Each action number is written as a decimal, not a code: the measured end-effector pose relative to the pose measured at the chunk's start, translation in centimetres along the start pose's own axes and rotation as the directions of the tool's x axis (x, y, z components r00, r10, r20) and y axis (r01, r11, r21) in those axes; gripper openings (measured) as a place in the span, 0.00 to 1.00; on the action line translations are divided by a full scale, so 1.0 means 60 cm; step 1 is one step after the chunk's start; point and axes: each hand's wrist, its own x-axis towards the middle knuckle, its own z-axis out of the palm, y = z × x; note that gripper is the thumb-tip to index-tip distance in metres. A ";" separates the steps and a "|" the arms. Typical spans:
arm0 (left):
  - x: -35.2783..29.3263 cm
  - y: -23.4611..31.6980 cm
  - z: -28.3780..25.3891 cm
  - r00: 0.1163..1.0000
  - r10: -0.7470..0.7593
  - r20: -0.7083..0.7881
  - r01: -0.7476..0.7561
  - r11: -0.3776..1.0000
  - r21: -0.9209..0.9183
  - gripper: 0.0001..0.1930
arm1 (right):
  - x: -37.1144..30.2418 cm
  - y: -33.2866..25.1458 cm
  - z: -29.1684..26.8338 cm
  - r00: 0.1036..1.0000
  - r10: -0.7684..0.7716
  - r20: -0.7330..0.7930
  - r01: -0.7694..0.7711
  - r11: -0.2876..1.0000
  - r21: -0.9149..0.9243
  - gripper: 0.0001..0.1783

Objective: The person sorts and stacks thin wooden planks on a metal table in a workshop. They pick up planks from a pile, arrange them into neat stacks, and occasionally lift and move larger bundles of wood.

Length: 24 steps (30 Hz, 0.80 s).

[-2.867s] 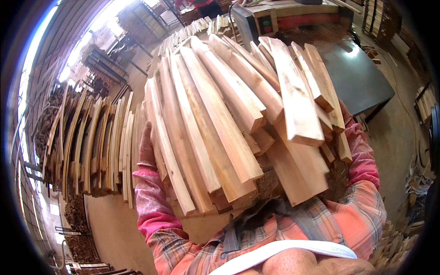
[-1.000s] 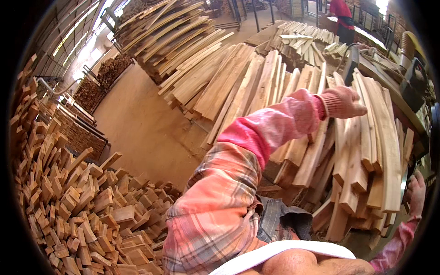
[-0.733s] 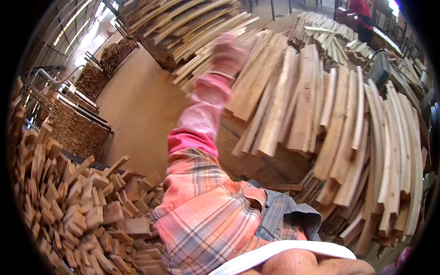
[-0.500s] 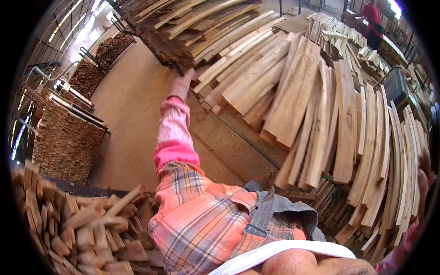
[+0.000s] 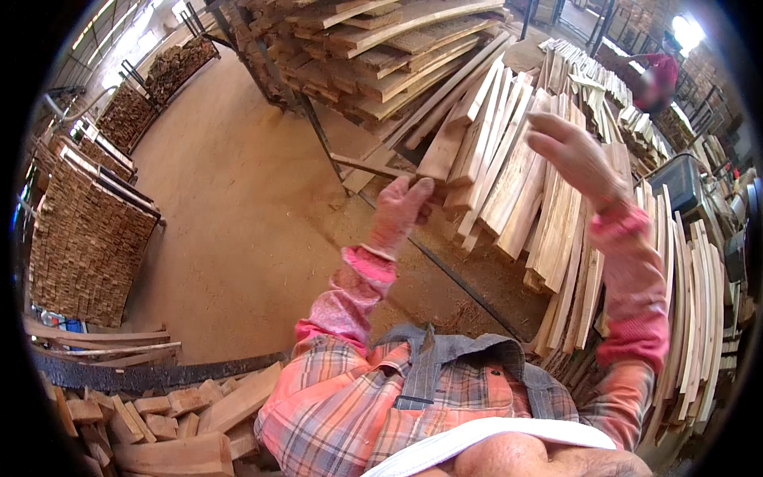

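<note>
My left hand [image 5: 401, 211] is at the near end of a stack of long sawn boards [image 5: 441, 155]. Its fingers are curled, and the tips meet or overlap a board's end; whether they grip it is hidden. Over the same stack my right hand [image 5: 576, 155] hovers, fingers stretched to the left, with nothing visible in it. Below that hand, pale narrow boards [image 5: 548, 238] lie side by side, fanned out with their ends toward me.
A tall pile of rough planks [image 5: 397, 48] stands at the far middle, beside a dark metal frame [image 5: 318, 131]. Stacked wood blocks [image 5: 87, 230] rise at left, loose offcuts [image 5: 175, 413] lie at lower left. A person in red [image 5: 658, 79] stands far right.
My left hand has moved right and nearer, along the board ends. My right hand has come from the right edge to above the boards. The view has shifted and the boards lie differently.
</note>
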 end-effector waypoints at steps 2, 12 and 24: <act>0.020 -0.008 -0.029 0.999 -0.046 0.001 0.046 0.997 -0.068 0.22 | 0.074 0.011 0.048 0.995 0.103 -0.013 -0.103 0.991 -0.087 0.34; 0.193 -0.067 -0.045 0.846 0.363 -0.391 -0.114 0.839 0.531 0.30 | 0.102 0.009 0.184 0.961 0.267 0.076 -0.221 0.901 -0.373 0.34; 0.233 -0.055 -0.085 0.969 0.203 -0.139 -0.051 0.721 0.691 0.43 | -0.279 0.023 -0.013 0.829 0.551 0.097 -0.559 0.824 0.093 0.30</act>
